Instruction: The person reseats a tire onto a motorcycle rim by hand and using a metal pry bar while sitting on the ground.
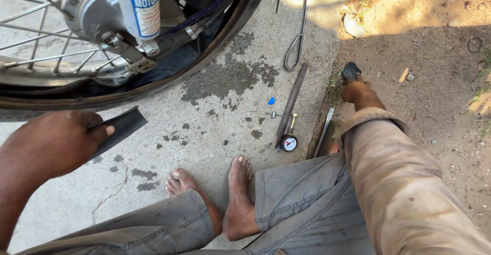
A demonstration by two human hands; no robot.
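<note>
My left hand (56, 142) is closed around a black rubber inner tube (123, 124) that runs from my fist toward the motorcycle wheel (169, 76). The wheel, with spokes, hub and dark tyre, fills the upper left. My right hand (358, 89) reaches out to the right onto the dirt edge and grips a dark tool (351, 71) by its handle. My bare feet (227, 193) rest on the concrete at the bottom centre.
On the concrete lie a long flat metal file (292, 101), a round pressure gauge (289, 142), a second metal lever (324, 131), a small valve piece (273, 114), a blue cap (271, 100) and a looped wire (294, 50). Oil stains mark the slab; dirt ground lies right.
</note>
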